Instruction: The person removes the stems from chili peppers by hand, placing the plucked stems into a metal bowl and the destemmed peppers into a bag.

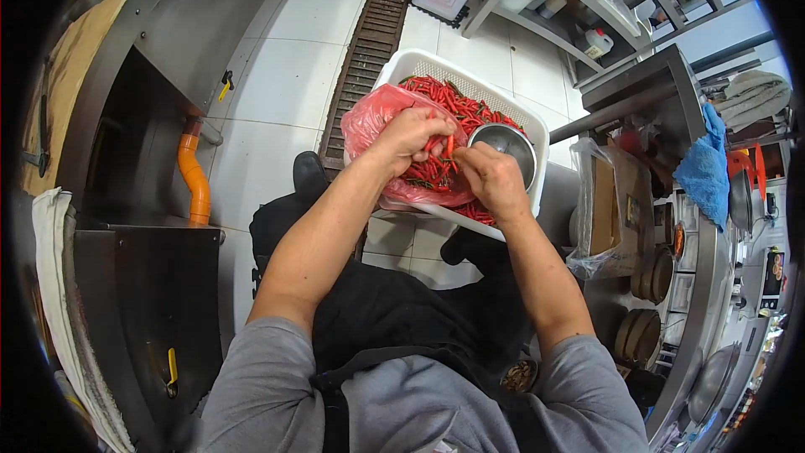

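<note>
- Steel kitchen units line the left, with an orange pipe bent down between them and a pale cloth draped at the near end.
- White floor tiles come next, cut by a long dark drain grate that runs away from the person.
- A pink plastic bag lies at the left of the white basket, bulging over its rim; red chillies lie inside the bag and loose beyond it.
- The left hand is over the bag, its grip closed on a few chillies; hand and forearm hide part of the bag's mouth.
- One held chilli shows between the hands, its long axis roughly away from the person; which end bears the stem is too small to tell.
- The right hand is just beside it, thumb and fingertips close together at the chilli's near end; I cannot tell whether this grip holds anything.
- A metal bowl sits in the basket's right part, beside the loose chillies, its near left rim covered by the right hand.
- Farther right stand a plastic-wrapped cardboard box and a steel surface with a blue cloth hanging over its edge.
</note>
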